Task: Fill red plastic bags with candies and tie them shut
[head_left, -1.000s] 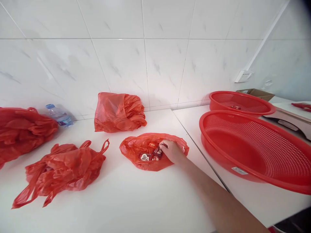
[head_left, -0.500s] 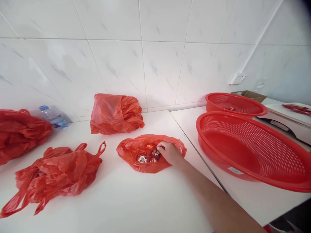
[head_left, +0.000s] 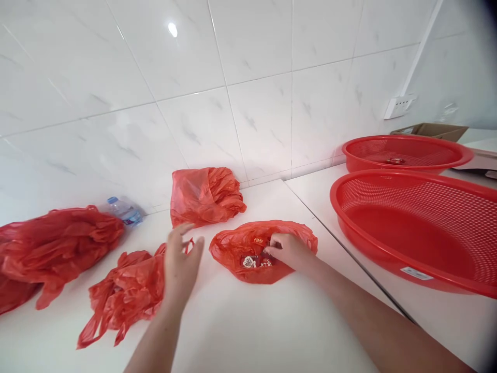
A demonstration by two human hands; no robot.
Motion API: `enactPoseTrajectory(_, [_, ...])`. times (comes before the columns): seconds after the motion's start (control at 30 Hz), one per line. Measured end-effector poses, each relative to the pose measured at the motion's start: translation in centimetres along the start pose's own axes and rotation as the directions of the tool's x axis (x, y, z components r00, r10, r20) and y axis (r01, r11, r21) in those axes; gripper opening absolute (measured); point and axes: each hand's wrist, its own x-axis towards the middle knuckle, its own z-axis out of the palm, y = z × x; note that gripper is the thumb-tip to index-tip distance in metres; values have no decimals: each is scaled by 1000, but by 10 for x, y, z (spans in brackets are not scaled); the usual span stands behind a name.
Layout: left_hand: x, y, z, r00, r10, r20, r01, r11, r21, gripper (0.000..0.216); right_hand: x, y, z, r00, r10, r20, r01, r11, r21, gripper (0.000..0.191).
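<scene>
My right hand (head_left: 288,249) reaches into an open red plastic bag (head_left: 233,243) on the white table. Its fingers are curled in a pinch at a small dark red packet, mostly hidden by the hand. Beside the fingertips, other small packets with white and red print (head_left: 249,262) lie in the bag. My left hand (head_left: 182,261) is raised to the left of this bag, empty, thumb and fingers apart. Behind and beside it sits a crumpled red plastic bag with handles (head_left: 130,285), partly covered by the hand.
A folded red bag (head_left: 205,194) rests against the tiled wall. At far left are another red bag (head_left: 62,243) and a plastic bottle (head_left: 125,210). To the right stand two red perforated baskets (head_left: 388,254), with a cardboard box (head_left: 438,131) behind. A seam (head_left: 349,251) separates two tabletops.
My left hand has come into view from below. The view has shifted, so the bags sit further right. My right hand stays in the open bag at the packets.
</scene>
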Motion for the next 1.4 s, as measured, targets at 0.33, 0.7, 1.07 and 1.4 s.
enactPoseTrajectory(0.33, [-37,-23,38,885,-337,320,372,927,-54,66,-6,-1,7,964,-51,259,85,989,-122,30])
enactPoseTrajectory(0.7, [-42,-22,33,868,-328,373,362,932,-22,49,-10,-4,12,965,-70,252,126,969,-215,15])
enactPoseTrajectory(1.07, [-43,-26,35,879,-333,341,390,913,-116,54,-14,-15,-5,918,-31,395,20,999,33,11])
enactPoseTrajectory(1.4, [-41,-26,37,869,-354,346,434,881,-188,51,-1,-7,-20,998,-44,-49,58,936,348,21])
